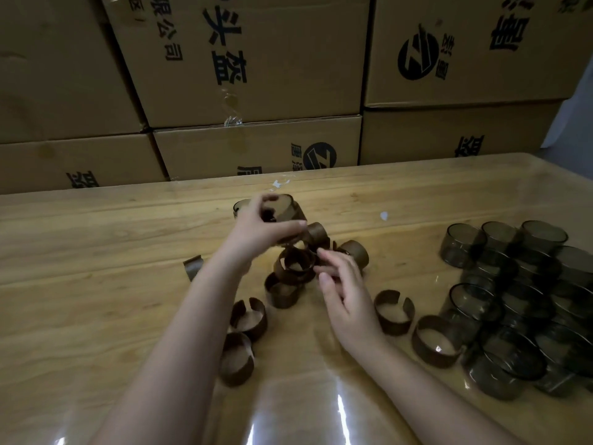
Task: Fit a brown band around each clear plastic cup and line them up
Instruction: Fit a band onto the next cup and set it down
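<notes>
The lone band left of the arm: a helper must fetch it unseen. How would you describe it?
On the wooden table, find the heap of brown bands at the centre. Left of it, just beyond the left forearm, one band stands alone on edge. Unlike the rest, it touches no other band and is the leftmost thing on the table.

A glossy wooden surface (96,252) is seen, light glare reflected at 6 o'clock. Stacked cardboard boxes (256,59), printed with black characters, are ranged at 12 o'clock.
</notes>
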